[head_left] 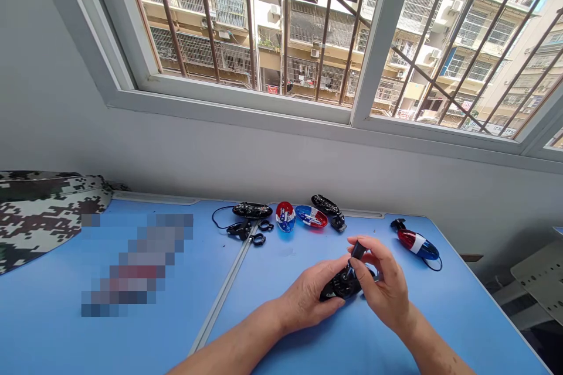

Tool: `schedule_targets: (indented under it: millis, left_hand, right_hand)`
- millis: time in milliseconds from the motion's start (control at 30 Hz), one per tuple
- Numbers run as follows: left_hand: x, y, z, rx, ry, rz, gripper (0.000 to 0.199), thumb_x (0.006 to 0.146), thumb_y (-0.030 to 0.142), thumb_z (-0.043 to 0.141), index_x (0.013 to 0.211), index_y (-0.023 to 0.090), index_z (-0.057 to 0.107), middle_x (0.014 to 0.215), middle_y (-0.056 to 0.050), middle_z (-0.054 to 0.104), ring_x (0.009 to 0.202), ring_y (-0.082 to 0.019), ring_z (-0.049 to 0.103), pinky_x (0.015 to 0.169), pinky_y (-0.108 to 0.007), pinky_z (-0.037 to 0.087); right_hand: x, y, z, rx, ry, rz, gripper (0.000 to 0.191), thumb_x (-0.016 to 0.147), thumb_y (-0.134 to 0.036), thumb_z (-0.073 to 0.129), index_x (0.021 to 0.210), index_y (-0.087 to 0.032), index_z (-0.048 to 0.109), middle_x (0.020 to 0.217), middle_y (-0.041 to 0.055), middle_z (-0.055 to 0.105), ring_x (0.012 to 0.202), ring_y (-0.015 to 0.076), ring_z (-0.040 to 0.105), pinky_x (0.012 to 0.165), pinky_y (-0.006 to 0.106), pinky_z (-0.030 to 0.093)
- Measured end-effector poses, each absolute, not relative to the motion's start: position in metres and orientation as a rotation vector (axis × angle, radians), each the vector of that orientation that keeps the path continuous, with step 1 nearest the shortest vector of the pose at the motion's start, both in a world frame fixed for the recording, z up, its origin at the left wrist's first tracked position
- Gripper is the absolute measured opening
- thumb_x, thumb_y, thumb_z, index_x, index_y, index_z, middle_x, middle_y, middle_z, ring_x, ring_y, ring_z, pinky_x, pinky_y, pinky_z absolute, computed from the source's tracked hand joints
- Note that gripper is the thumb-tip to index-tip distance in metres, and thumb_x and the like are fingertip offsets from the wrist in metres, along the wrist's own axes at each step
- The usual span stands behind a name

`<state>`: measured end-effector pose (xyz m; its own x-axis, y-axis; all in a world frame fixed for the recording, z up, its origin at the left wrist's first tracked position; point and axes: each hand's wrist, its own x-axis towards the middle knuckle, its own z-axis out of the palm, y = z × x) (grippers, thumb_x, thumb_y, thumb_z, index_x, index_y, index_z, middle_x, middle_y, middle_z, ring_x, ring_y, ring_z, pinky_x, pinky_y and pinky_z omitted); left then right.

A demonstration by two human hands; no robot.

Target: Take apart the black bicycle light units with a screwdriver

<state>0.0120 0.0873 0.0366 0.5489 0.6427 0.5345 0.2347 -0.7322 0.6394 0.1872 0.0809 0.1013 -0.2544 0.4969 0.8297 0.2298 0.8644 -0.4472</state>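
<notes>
Near the middle of the blue table, my left hand (310,293) is wrapped round a black oval device (343,286), gripping it from the left. My right hand (385,281) pinches a small black piece (358,250) between thumb and fingers, just above the device. The fingers partly cover where the piece and the device meet, so I cannot tell whether they are joined. Part of the device's right end shows beneath my right hand.
Behind my hands lie a black oval unit with a cord (252,210), black clamp rings (258,239), a red-blue shell (285,217), another shell (311,217) and a black unit (324,204). A red-white-blue unit (417,244) lies right. Camouflage cloth (53,205) is at far left.
</notes>
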Motion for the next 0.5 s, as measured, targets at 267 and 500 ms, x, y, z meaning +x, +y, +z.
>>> schedule_targets:
  millis: [267,500]
  left_hand:
    - [0.0122,0.0854,0.0369,2.254,0.749,1.077,0.075,0.074,0.01,0.06,0.143,0.026,0.033,0.131,-0.009,0.059,0.109,-0.025,0.06,0.095,-0.041,0.049]
    - [0.0113,0.0863,0.0366,2.257,0.76,1.04,0.078,0.074,0.012,0.06,0.144,0.026,0.031,0.133,-0.008,0.058,0.108,-0.025,0.06,0.094,-0.039,0.05]
  right_hand:
    - [0.1875,0.084,0.1075,-0.59,-1.803,0.095,0.039,0.087,-0.011,0.058,0.122,-0.028,0.053,0.098,0.006,0.061,0.08,0.0165,0.061,0.052,0.026,0.056]
    - [0.1874,0.0821,0.1103,-0.573,-1.823,0.08,0.043,0.089,-0.007,0.052,0.126,-0.028,0.053,0.098,0.0063,0.063,0.08,0.0163,0.063,0.054,0.027,0.058]
